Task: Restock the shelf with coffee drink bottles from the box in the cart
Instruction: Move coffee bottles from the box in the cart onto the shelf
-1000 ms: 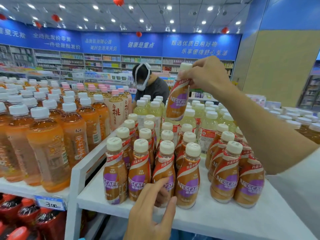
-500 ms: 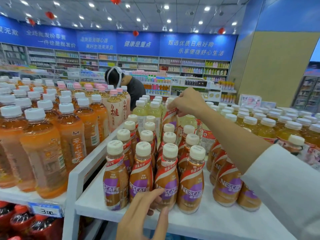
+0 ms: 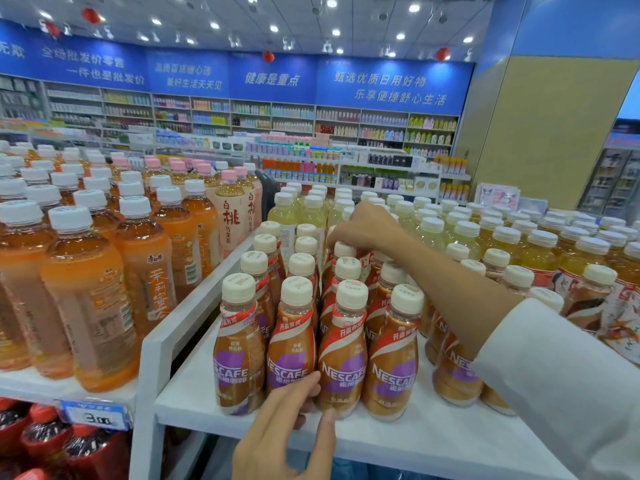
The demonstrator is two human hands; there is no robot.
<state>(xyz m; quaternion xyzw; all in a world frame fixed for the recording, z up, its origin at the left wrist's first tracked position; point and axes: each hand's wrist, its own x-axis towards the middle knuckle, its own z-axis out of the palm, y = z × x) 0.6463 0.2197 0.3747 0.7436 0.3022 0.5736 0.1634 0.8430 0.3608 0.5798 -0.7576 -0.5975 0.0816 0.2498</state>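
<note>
left hand [image 3: 294,431]: at the front edge of the white shelf [image 3: 433,441], fingers laid fairly straight against the bases of the front row [image 3: 341,358], thumb beside the third bottle; it presses and is wrapped round nothing.
front row: four nescafe coffee drinks, upright and shoulder to shoulder, just in from the shelf's front edge.
right hand [image 3: 360,230]: reaching in over the shelf from its right side, fingertips curled down round the cap of one coffee bottle [image 3: 343,250].
coffee bottle: upright, deep on the shelf, in the column behind the third front bottle; i can't tell whether its base is down yet (the bottles ahead hide it).
step in hand: as i judge it, seating this bottle in its column while my left steadies the front.
next move: open the fingers and lift straight up, so the tight neighbours don't tip, then fetch another from the box in the cart, which is out of view.
left of the shelf: orange tea bottles [image 3: 90,299] beyond its raised side.
behind the shelf: pale yellow bottles [image 3: 464,233].
</note>
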